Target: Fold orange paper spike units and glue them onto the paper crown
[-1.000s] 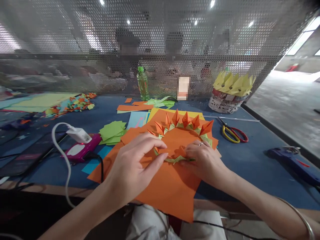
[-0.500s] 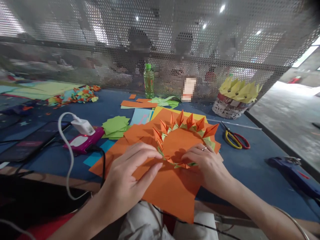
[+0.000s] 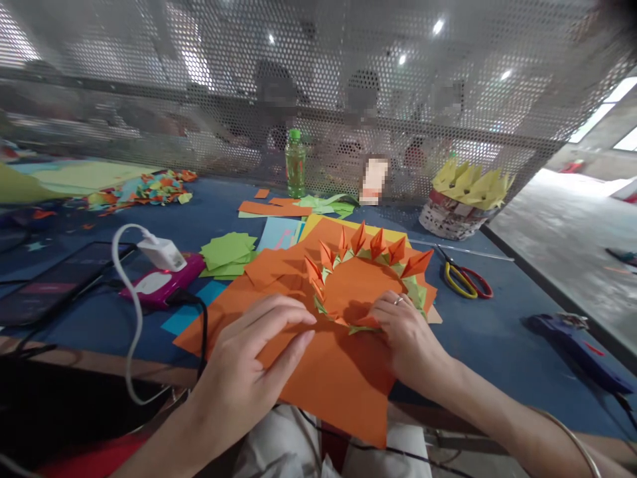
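Left hand (image 3: 249,358) lay flat and open, fingers spread, pressing the orange paper sheet (image 3: 338,385). Its fingertips stopped just short of the origami ring (image 3: 363,282), at the ring's 8 o'clock. Right hand (image 3: 408,338) had fingers curled onto the ring's 5 o'clock rim; pinch or press, couldn't tell. Ring of orange and green folded points sat on the sheet. Scissors (image 3: 465,279) at its 3 o'clock, green paper squares (image 3: 226,252) at 9, green bottle (image 3: 295,162) at 11, well apart.

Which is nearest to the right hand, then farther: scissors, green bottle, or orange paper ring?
1. Orange paper ring, touching the right hand.
2. Scissors, off to its right.
3. Green bottle, far back on the left.
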Demonstrator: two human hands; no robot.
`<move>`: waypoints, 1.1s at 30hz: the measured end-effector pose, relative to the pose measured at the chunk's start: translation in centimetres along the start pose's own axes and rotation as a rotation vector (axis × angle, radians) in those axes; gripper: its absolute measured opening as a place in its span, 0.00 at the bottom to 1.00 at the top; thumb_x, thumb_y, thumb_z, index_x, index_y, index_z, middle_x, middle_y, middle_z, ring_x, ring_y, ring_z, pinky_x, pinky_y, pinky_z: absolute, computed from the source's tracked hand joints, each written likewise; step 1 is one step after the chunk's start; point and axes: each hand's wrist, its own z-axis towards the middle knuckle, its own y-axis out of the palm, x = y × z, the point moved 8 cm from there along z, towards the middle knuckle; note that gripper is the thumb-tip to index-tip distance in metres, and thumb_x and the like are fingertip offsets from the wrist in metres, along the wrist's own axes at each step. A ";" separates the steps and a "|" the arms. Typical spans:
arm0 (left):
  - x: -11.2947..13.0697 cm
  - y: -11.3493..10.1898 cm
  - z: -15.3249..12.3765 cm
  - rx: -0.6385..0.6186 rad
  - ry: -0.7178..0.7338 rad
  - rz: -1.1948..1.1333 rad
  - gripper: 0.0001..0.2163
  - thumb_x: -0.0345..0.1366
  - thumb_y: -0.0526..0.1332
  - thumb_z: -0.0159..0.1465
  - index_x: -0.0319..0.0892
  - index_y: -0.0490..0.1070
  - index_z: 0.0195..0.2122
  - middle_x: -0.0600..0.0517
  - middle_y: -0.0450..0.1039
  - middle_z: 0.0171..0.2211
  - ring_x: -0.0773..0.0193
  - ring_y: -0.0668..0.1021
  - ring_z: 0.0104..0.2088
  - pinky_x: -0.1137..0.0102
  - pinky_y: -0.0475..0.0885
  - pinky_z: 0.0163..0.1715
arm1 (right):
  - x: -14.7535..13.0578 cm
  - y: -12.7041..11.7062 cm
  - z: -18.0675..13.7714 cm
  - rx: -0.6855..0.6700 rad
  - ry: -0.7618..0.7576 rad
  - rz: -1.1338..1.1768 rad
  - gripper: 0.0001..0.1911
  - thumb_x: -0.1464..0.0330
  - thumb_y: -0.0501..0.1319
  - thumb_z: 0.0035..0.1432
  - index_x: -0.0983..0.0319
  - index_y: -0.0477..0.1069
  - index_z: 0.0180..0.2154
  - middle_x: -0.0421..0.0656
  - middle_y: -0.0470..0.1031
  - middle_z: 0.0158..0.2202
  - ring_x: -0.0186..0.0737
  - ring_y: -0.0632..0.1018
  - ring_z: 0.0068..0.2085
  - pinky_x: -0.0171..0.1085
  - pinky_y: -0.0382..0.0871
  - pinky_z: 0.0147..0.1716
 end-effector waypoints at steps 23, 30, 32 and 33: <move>-1.9 0.6 -0.7 -0.002 -0.045 -0.043 0.04 0.31 0.58 0.70 0.47 0.71 0.43 0.53 0.75 0.43 0.64 0.78 0.45 0.73 0.70 0.47 | -0.3 0.3 0.3 0.039 -0.005 -0.083 0.09 0.79 0.63 0.56 0.60 0.72 0.30 0.42 0.76 0.30 0.44 0.73 0.39 0.41 0.61 0.40; -2.3 0.5 -0.8 -0.001 -0.041 -0.050 0.04 0.31 0.58 0.70 0.46 0.71 0.43 0.52 0.76 0.42 0.64 0.79 0.44 0.73 0.71 0.47 | 0.5 0.7 0.3 0.071 -0.019 -0.077 0.16 0.69 0.68 0.59 0.60 0.67 0.23 0.41 0.72 0.26 0.43 0.71 0.34 0.41 0.62 0.36; -2.5 0.5 -0.9 0.004 -0.044 -0.051 0.04 0.31 0.58 0.70 0.46 0.71 0.43 0.52 0.76 0.42 0.64 0.78 0.44 0.73 0.71 0.47 | 0.6 0.6 0.3 0.089 -0.024 -0.048 0.16 0.67 0.69 0.59 0.60 0.67 0.23 0.41 0.72 0.25 0.43 0.72 0.34 0.41 0.63 0.36; -2.6 0.5 -1.0 0.003 -0.046 -0.050 0.04 0.31 0.58 0.70 0.46 0.71 0.43 0.52 0.76 0.42 0.64 0.78 0.44 0.73 0.71 0.47 | 0.6 0.5 0.3 0.091 -0.028 -0.030 0.15 0.66 0.70 0.59 0.60 0.69 0.24 0.41 0.73 0.25 0.43 0.72 0.34 0.41 0.64 0.36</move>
